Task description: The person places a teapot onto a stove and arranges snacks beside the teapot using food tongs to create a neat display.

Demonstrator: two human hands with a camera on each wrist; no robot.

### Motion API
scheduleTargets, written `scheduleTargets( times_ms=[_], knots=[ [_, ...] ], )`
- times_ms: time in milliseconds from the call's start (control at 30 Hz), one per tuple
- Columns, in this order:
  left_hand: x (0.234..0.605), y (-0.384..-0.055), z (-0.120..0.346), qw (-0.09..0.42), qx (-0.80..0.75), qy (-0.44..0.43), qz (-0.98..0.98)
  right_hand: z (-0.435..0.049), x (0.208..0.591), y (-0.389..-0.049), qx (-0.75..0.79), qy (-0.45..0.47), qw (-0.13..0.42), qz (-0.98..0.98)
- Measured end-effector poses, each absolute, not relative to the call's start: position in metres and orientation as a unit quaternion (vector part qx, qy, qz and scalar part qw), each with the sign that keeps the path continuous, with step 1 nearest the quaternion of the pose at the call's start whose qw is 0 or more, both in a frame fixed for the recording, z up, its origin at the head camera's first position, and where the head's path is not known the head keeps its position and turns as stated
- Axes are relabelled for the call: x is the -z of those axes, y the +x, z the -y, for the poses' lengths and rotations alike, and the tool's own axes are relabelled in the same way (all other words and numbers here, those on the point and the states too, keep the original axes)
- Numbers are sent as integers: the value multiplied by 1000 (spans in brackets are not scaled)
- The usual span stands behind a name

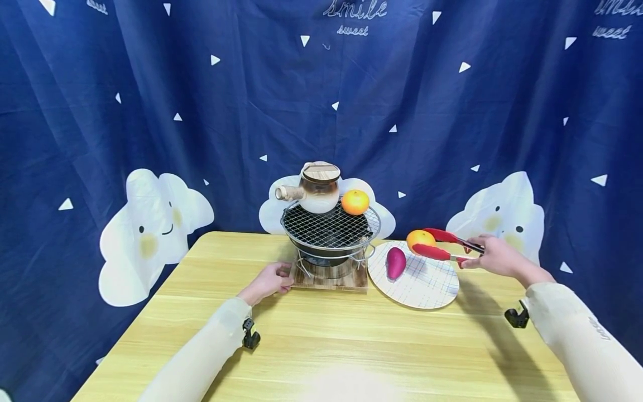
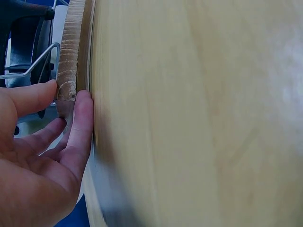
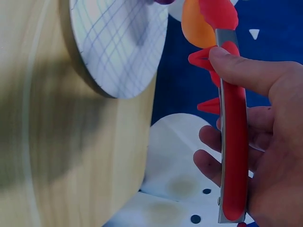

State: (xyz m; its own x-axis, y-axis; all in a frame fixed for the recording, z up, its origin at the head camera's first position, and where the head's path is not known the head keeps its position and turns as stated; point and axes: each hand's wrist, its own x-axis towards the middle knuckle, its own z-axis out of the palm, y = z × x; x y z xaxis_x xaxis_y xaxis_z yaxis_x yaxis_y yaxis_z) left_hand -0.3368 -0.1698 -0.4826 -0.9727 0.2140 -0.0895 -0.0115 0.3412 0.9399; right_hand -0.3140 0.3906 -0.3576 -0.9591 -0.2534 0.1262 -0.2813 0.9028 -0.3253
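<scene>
My right hand (image 1: 497, 255) grips red-and-metal tongs (image 3: 234, 142). The red tips of the tongs hold an orange (image 1: 420, 240) over the right part of a round checked plate (image 1: 427, 287). On that plate lies a purple, sweet-potato-like piece (image 1: 396, 263). My left hand (image 1: 268, 281) pinches the left corner of a wooden board (image 2: 71, 52), thumb on one face and fingers against the other. The board carries a round grill (image 1: 329, 226) with a wire mesh top. Another orange (image 1: 355, 202) and a lidded brown-and-white teapot (image 1: 318, 192) with a side handle sit on the mesh.
A wire handle (image 1: 369, 254) of the grill sticks out toward the plate. The light wooden table (image 1: 321, 335) ends just behind the grill and plate. A dark blue curtain (image 1: 251, 84) with white clouds and triangles hangs behind.
</scene>
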Motion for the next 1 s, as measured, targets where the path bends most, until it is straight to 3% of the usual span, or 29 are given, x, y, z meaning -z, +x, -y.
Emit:
scheduleTargets(
  times_ms=[1000],
  knots=[
    [480, -333, 170, 94, -569, 69, -814, -354, 293, -292, -143, 178, 65, 971]
  ],
)
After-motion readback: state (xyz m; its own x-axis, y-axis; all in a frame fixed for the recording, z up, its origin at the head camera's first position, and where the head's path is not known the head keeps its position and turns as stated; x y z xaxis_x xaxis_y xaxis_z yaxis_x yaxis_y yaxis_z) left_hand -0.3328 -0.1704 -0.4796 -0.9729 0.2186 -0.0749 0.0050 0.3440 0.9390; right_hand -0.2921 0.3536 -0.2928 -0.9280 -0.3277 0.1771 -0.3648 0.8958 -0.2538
